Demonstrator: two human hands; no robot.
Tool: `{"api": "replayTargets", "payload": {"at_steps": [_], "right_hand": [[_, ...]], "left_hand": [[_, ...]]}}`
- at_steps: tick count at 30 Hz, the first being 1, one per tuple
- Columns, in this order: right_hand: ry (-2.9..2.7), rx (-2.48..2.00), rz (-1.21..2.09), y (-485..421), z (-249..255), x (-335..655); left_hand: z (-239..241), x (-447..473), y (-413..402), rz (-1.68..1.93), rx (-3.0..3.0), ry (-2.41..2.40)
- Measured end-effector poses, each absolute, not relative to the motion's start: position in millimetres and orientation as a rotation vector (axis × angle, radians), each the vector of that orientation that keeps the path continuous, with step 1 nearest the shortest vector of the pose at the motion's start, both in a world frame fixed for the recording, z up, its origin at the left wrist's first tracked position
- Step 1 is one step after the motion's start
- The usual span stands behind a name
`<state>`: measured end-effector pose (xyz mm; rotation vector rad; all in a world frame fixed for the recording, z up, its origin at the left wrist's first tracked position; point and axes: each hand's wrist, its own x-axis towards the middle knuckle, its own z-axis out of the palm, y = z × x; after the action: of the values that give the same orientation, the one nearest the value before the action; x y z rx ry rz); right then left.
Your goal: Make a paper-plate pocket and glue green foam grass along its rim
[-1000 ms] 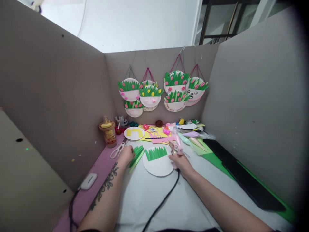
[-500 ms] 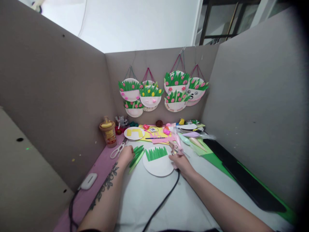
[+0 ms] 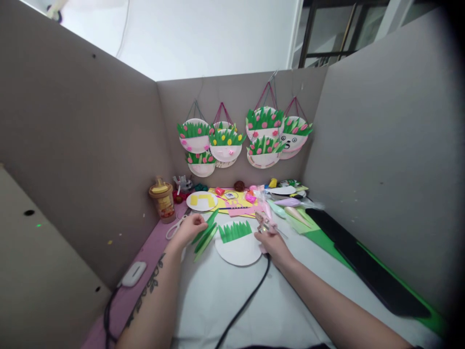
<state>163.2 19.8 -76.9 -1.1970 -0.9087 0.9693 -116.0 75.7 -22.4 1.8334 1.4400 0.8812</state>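
My left hand (image 3: 191, 228) is closed in a pinch on a green paper leaf (image 3: 213, 217), above a small pile of cut paper leaves (image 3: 206, 244) in dark and light green. To the right of the pile lies a white paper plate (image 3: 238, 254). A strip of green paper grass (image 3: 235, 232) with pointed tips sits on the plate's upper part. My right hand (image 3: 274, 242) grips a pink glue gun (image 3: 266, 224) at the plate's right edge, and the gun's black cord (image 3: 247, 303) runs toward me over the table.
White-handled scissors (image 3: 174, 230) lie behind my left hand. A lidded cup (image 3: 162, 201) stands at the back left. Another plate with yellow pieces (image 3: 202, 207), coloured paper and piping bags (image 3: 290, 202) line the back. Decorated plate baskets (image 3: 263, 131) hang on the partition.
My left hand has lifted slightly and turned, with one green leaf now raised from the pile in its fingertips. The right hand and glue gun have stayed nearly in place.
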Motion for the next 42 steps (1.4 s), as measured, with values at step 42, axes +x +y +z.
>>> {"api": "replayTargets", "payload": {"at_steps": [42], "right_hand": [[-0.903, -1.082, 1.065, -0.4, -55.7, 152.7]], "left_hand": [[-18.2, -49.3, 25.2, 0.518, 1.859, 1.062]]}}
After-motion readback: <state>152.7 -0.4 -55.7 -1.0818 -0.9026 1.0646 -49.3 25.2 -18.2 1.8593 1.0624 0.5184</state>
